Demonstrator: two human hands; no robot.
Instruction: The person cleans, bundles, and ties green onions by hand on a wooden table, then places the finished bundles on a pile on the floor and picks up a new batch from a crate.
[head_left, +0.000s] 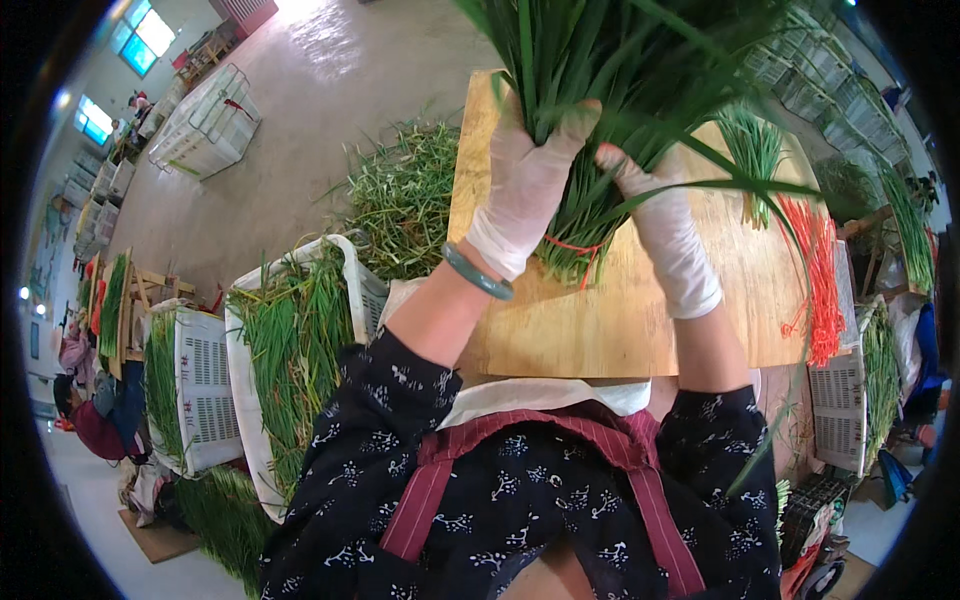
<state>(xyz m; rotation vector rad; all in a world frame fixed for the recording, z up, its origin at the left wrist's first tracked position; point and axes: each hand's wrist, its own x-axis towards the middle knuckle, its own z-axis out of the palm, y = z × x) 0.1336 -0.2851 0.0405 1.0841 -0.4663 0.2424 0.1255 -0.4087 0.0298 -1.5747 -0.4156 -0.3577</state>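
Observation:
Both hands wear thin white gloves. My left hand (529, 169) grips a large bundle of long green leaves, likely Chinese chives (581, 195), from its left side. On the right side of that bundle my right hand (660, 202) holds it, thumb laid across the leaves. A red tie (574, 246) circles the bundle close to its cut stem ends, which point towards me just over a wooden board (585, 337). The leaf tips spread away past the top of the view, and a few loose blades hang over my right wrist.
On the board's right lie a smaller chive bunch (752, 154) and a heap of red ties (817, 300). Left of the board are a pile of leaf trimmings (405, 199) and a white crate (345, 262) filled with chives. Another crate (838, 420) stands right. Co-workers sit far left.

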